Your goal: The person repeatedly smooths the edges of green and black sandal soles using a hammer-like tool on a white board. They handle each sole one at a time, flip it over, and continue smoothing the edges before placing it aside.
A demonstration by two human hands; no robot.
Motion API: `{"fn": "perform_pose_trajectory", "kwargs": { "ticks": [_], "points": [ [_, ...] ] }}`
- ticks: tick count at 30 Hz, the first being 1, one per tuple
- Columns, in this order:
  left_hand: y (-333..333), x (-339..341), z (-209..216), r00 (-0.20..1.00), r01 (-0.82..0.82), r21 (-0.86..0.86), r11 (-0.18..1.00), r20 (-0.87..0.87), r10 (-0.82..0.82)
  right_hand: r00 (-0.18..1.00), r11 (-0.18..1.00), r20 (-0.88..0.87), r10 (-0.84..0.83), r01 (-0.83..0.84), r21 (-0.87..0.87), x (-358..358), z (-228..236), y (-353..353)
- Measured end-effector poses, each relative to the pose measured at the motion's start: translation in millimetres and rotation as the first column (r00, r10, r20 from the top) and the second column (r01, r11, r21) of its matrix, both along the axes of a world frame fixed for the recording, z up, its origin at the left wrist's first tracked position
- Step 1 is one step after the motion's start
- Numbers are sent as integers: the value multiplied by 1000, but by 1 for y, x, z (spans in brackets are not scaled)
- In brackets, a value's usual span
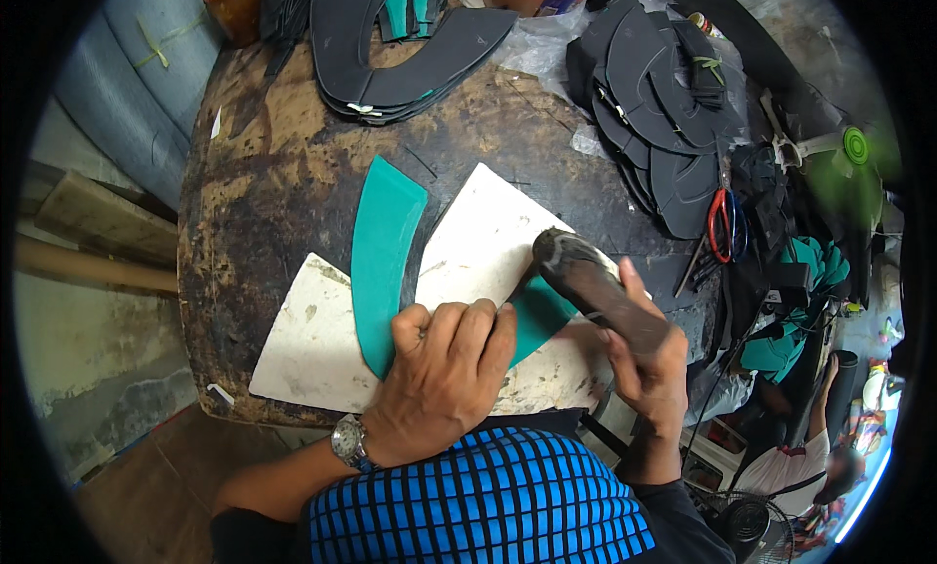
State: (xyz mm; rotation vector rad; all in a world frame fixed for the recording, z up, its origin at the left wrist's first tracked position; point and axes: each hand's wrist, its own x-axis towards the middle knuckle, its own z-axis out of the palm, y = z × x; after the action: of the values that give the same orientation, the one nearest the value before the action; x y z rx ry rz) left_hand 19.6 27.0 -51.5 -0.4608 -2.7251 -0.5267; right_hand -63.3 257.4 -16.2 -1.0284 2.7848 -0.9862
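We logged the curved teal piece (383,261) lying flat across the white cutting board (312,354) at centre frame, its upper end reaching onto the bare, stained desk (264,164). The left hand (444,379) pressed down on its lower bend, fingers (459,330) curled tight and knuckles up, pinning the sheet to the board. The right hand (649,369) was wrapped around a dark, worn tool (586,281), its blunt end meeting the teal edge just right of the left knuckles.

Handling, as we judged it: the piece looked thin, light and pliable, like foam or rubber sheet. It would likely flop if lifted by one tip and creep sideways under the tool. We judged flat pressure close to the working edge the best hold; for lifting, we would have pinched it near mid-arc. Its surface appeared matte, so probably not slippery.

Stacks of black cut pieces (654,96) sat at upper right, with red-handled scissors (720,222) beside them.
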Motion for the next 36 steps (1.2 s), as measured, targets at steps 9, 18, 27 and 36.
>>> {"fn": "perform_pose_trajectory", "kwargs": {
  "ticks": [9, 18, 27, 36],
  "points": [
    [3, -4, 0, 997, -44, -32, 999, -69, 42, 990, 997, 141, -3, -7, 74, 5, 5, -1],
    [-8, 15, -2, 999, -40, 54, 998, 17, 39, 989, 999, 144, -38, 37, 12, 3, 2, 0],
    [-5, 15, -4, 998, -43, -3, 999, -44, 43, 1000, 999, 11, -29, 29, 19, 3, 0, 1],
    [-5, 14, -4, 999, -38, 1, 999, -30, 38, 999, 995, 37, -11, 15, -97, 7, 4, -3]
  ]
}}
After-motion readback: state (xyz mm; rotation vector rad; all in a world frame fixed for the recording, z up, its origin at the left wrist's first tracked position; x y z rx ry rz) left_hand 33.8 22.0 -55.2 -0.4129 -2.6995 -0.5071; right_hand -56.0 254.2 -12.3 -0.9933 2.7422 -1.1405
